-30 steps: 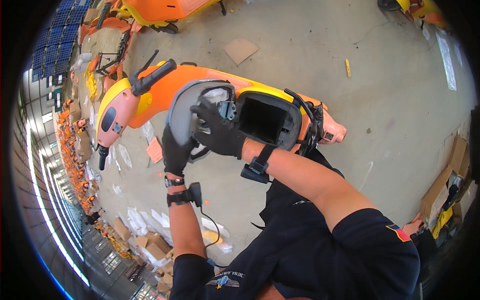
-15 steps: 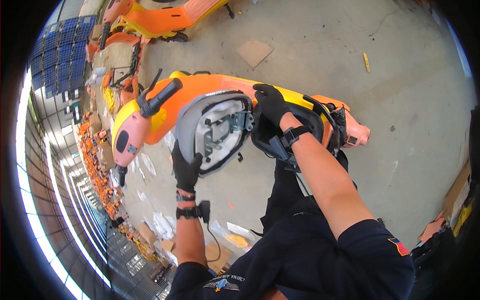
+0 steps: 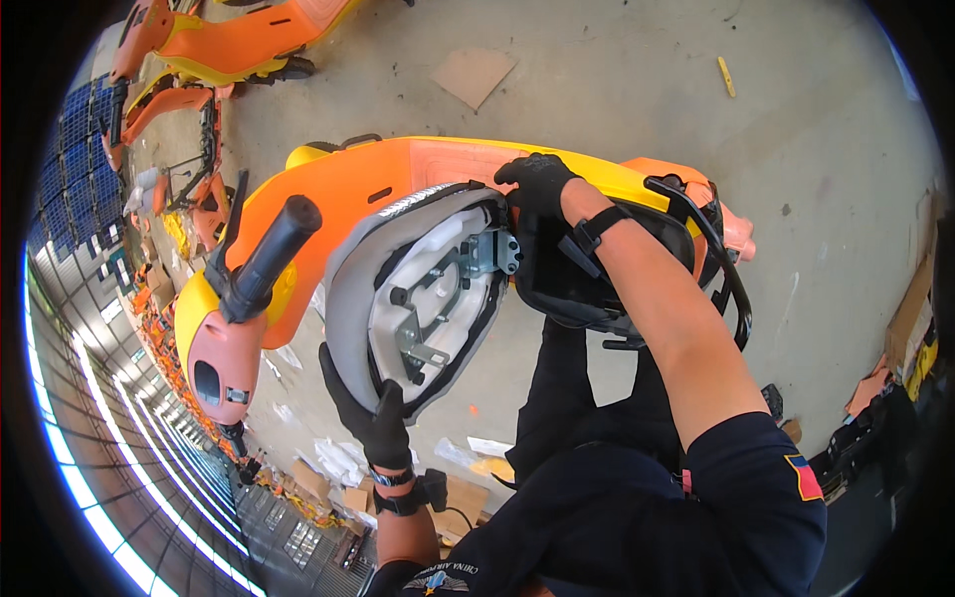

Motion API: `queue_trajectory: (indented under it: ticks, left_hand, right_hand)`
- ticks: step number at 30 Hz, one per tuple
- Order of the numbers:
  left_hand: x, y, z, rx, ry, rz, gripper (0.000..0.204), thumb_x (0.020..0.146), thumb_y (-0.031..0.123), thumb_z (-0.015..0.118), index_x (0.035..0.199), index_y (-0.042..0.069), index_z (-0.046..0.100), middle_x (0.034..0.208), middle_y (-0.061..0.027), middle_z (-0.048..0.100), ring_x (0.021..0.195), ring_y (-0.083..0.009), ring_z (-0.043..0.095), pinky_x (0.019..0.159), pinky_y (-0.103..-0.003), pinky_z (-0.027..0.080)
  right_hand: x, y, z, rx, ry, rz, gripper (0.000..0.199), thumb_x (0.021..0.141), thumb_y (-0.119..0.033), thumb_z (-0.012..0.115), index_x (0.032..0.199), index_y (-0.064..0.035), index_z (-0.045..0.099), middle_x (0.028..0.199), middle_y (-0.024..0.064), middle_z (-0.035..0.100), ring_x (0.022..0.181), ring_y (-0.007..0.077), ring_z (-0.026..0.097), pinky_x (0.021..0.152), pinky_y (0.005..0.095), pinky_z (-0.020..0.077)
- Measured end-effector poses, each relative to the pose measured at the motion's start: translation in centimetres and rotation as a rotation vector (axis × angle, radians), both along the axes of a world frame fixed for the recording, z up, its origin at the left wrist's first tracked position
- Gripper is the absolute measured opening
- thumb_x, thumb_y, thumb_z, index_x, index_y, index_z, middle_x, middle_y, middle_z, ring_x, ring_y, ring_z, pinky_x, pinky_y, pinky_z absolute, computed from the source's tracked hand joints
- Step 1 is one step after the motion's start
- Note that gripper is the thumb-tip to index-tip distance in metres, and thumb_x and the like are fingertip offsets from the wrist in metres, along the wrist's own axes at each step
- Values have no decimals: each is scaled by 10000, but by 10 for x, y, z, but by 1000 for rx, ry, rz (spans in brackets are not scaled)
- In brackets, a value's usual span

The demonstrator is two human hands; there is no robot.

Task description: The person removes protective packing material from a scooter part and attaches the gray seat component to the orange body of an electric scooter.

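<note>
A grey scooter seat (image 3: 348, 284) stands flipped up, its white underside with metal brackets facing me. My left hand (image 3: 376, 423), in a black glove, is closed round the seat's near edge. A metal hinge (image 3: 493, 252) sits at the seat's right side, beside the black storage bin (image 3: 547, 284) in the orange and yellow scooter (image 3: 373, 184). My right hand (image 3: 542, 187), also gloved, is at the far end of the bin just above the hinge. Its fingers are curled, and whatever is under them is hidden.
The scooter's handlebar grip (image 3: 274, 254) rises left of the seat, and a black grab rail (image 3: 731, 269) curves behind the bin. More scooters (image 3: 244, 45) stand at the far left. A cardboard piece (image 3: 474, 78) and a yellow tool (image 3: 726, 77) lie on the floor.
The view has shifted, so the seat and handlebar look larger and the handlebar sits farther left. Both hands stay at the same parts; the seat remains raised.
</note>
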State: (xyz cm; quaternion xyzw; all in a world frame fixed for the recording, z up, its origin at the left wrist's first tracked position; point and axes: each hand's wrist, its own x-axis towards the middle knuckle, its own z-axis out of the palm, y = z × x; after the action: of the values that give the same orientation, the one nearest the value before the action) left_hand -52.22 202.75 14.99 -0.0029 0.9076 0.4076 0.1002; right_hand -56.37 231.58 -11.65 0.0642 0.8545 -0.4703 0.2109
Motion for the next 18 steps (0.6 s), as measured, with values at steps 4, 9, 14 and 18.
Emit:
queue_trajectory:
  ticks: [4,9,14,18]
  left_hand:
    - [1,3,2,-43,34,31,907,599,78,601,1447,-13,293,1438,-167,379,1296,-287,402,1067,-381,319]
    - [-2,5,-6,-67,47,35,920,573,123,596,1434,-28,308,1416,-171,400,1279,-289,419,1071,-381,311]
    - [3,1,-5,-110,38,64,904,646,240,631,1437,-37,291,1428,-179,388,1298,-292,402,1078,-396,304]
    - [3,-5,-3,-140,18,62,918,700,322,664,1445,-38,267,1449,-181,363,1319,-296,381,1085,-406,297]
  right_hand:
    - [-15,0,-1,72,-47,183,304,808,-126,598,1103,-147,669,1126,107,659,1036,278,622,898,373,482]
    - [-38,16,-53,-681,-55,13,267,772,-69,611,1021,-31,699,971,104,697,887,192,641,830,304,497]
    - [-57,29,0,-862,-202,43,223,769,-134,659,956,-28,718,881,44,700,800,110,616,732,249,491]
    - [-68,23,26,-810,-6,90,235,786,-169,663,962,-19,709,875,47,697,777,120,619,730,254,492]
